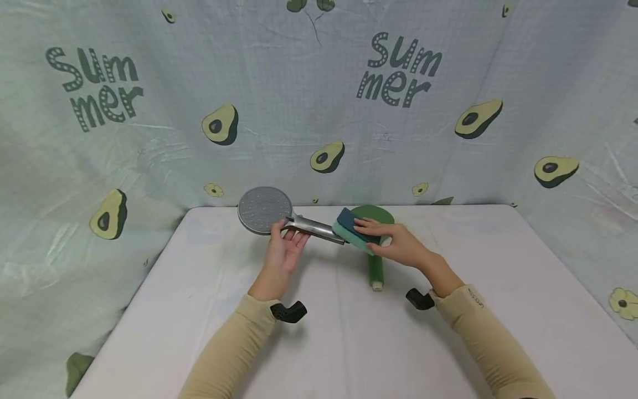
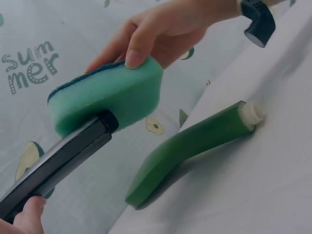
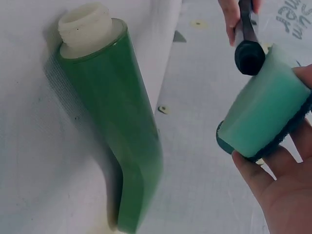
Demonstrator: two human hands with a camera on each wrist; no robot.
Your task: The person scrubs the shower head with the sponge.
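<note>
My left hand (image 1: pixel 285 252) grips a grey and chrome shower head (image 1: pixel 319 227) near its neck, holding it above the table with the round face to the left. In my right hand (image 1: pixel 394 242) is a sponge (image 1: pixel 355 235), pinched between thumb and fingers, its dark scouring side up. The sponge's light green foam touches the end of the shower head's handle (image 2: pixel 73 156) in the left wrist view. Below and behind the sponge, a green shower head (image 1: pixel 376 269) lies on the table, its pale threaded end (image 3: pixel 85 24) toward me; the sponge partly hides its round head.
A white-covered table (image 1: pixel 319 332) spreads under both hands. Behind and beside it hangs a pale curtain (image 1: pixel 269 83) printed with avocados and lettering. Black curved pieces (image 1: pixel 289 312) sit at both sleeve cuffs.
</note>
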